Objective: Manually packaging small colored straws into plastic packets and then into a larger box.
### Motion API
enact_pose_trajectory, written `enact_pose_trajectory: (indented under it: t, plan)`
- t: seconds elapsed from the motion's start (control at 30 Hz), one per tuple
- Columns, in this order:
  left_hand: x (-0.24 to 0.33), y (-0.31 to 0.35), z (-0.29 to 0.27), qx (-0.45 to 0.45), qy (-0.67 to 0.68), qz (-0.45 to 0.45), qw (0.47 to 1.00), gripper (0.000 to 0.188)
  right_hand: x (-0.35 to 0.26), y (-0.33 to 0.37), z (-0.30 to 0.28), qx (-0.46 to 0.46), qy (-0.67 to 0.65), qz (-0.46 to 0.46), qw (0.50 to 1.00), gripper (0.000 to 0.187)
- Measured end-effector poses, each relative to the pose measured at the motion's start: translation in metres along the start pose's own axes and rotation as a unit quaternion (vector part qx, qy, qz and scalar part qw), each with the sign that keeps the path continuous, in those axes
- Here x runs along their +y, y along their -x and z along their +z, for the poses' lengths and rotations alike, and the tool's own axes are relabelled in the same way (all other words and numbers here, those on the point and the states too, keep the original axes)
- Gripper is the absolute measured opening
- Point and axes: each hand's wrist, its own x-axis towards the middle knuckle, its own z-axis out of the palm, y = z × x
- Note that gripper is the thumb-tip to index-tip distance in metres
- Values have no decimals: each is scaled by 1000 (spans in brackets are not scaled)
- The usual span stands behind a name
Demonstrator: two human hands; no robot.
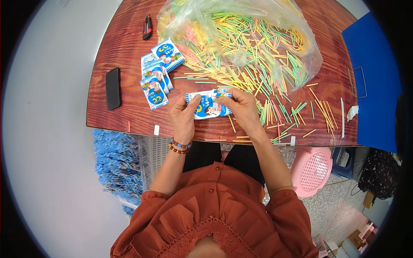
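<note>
Rust blouse (191, 217) — beyond, blue packet (210, 109) between left fingers (193, 102) and right fingers (227, 102) — in both grips

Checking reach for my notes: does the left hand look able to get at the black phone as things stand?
Probably yes: the black phone lies uncovered on the left. The left hand would likely have to release the held packet first, then pass over or around the loose packets in between.

Pkt (209, 108) looks glossy plas, bag (313, 56) crinkly plas, tbl (122, 49) glossy wood-grain, blouse (193, 195) matt cloth.
</note>
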Motion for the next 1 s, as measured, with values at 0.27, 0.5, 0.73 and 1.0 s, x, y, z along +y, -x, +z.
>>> enact_pose_trajectory:
  t: [0.27,0.5,0.73,1.0]
  plan:
    - [-1,12,-4,40,34,-22,998,12,3,19,-27,69,59,-87,992,16]
    - [0,12,-3,66,54,-2,996,13,-35,9,-77,45,527,-100,843,24]
    - [3,12,-1,65,70,-18,995,11,-22,22,-45,80,681,-120,718,41]
    - [5,11,-2,54,78,-1,995,14,-3,12,-43,70,739,-106,661,17]
